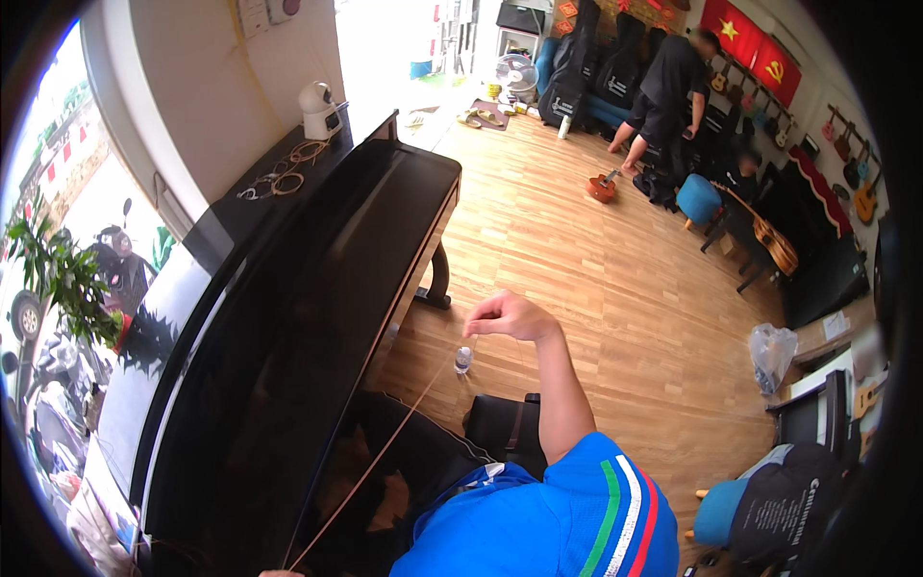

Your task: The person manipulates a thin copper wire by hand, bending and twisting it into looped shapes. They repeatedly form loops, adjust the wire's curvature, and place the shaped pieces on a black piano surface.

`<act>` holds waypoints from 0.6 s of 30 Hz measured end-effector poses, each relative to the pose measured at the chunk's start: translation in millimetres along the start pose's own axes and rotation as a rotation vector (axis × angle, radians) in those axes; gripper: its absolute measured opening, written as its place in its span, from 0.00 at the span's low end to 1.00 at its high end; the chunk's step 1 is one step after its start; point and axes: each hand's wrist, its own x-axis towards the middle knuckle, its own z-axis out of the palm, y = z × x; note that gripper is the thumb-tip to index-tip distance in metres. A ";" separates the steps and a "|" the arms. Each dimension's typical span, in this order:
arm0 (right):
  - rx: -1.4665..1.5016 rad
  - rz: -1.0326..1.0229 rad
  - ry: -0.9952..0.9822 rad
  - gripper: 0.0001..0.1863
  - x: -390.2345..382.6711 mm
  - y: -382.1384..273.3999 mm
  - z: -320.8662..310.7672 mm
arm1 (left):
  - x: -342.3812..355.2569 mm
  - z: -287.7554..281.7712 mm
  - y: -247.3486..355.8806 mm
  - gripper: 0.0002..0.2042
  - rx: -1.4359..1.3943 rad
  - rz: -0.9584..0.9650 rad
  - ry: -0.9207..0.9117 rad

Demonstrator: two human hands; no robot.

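My right hand (514,315) is raised beyond the piano's right side, its fingertips pinched together on one end of a thin tan string (389,439). The string runs straight and slanting down to the lower edge. There a sliver of my left hand (281,574) shows where the string ends, and most of that hand is out of the picture. Along my left stands a black upright piano (317,288), its glossy top running away from me. Several loose coils of string (288,181) lie on the dark surface at its far end.
A water bottle (463,360) stands on the wooden floor below my right hand. A white camera device (319,111) sits past the coils. Farther off, a person in black (673,77) bends near a small guitar (603,187). Blue stools (699,199) and a plastic bag (772,356) are at right.
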 end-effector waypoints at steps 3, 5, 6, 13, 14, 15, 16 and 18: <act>0.018 0.025 -0.066 0.11 -3.7 -4.1 -2.8 | -41.3 -7.9 -10.4 0.15 0.176 -0.134 0.218; 0.022 0.005 -0.114 0.11 3.0 -6.1 2.8 | -62.9 -18.2 -21.4 0.15 0.300 -0.295 0.370; 0.014 0.000 -0.081 0.11 6.8 -8.4 6.9 | -79.1 -25.7 -35.8 0.14 0.258 -0.351 0.399; -0.084 -0.047 -0.108 0.08 24.4 -46.3 23.6 | -151.1 -17.9 -41.4 0.11 0.159 -0.426 0.654; -0.116 -0.011 -0.124 0.08 22.2 -51.4 29.7 | -157.3 -17.7 -42.7 0.11 0.139 -0.458 0.651; -0.150 0.023 -0.144 0.07 18.9 -58.5 34.8 | -161.4 -18.2 -51.8 0.12 0.117 -0.492 0.651; -0.188 0.057 -0.167 0.07 15.9 -64.6 38.7 | -165.2 -20.7 -64.8 0.13 0.090 -0.528 0.653; -0.295 0.124 -0.176 0.06 4.1 -62.2 37.3 | -179.8 -28.5 -81.4 0.13 0.082 -0.592 0.611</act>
